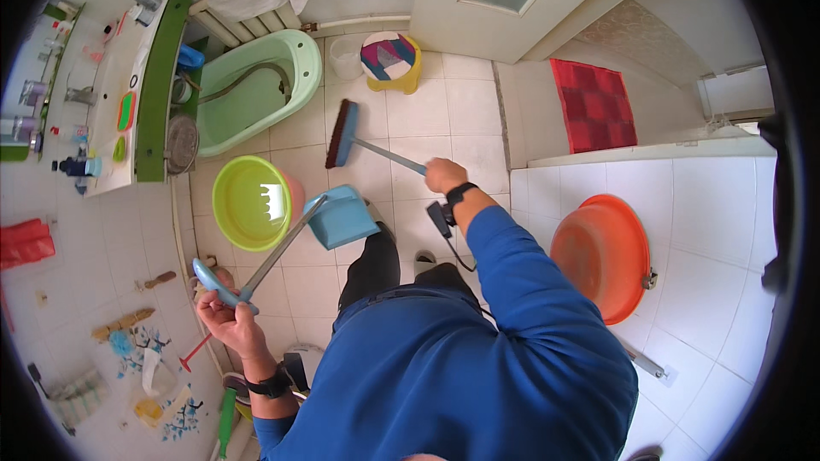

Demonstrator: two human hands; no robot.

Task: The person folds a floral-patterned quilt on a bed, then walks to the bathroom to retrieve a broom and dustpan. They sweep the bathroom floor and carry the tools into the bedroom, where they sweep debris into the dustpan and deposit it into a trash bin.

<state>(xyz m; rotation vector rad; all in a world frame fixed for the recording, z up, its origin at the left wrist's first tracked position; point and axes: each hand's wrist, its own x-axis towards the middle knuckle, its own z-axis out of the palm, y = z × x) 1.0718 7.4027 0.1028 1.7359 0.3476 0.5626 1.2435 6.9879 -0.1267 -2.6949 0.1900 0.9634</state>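
My left hand (234, 326) grips the blue handle (218, 285) of a long-handled dustpan. Its grey metal pole (282, 250) slants up to the blue pan (341, 216), held close to my leg, beside the green basin. My right hand (446, 175) is closed around the grey-blue stick of a broom (346, 134). The broom's blue head has dark brown bristles turned to the left, out over the tiled floor (419, 109). Whether the bristles touch the tiles I cannot tell.
A yellow-green basin (221, 205) holding water stands left of the dustpan. Behind it lies a pale green baby bathtub (307, 86) with a hose inside. A yellow stool (411, 80) stands near the door (435, 6). An orange basin (592, 256) hangs on the right wall; a washbasin counter (154, 96) juts out left.
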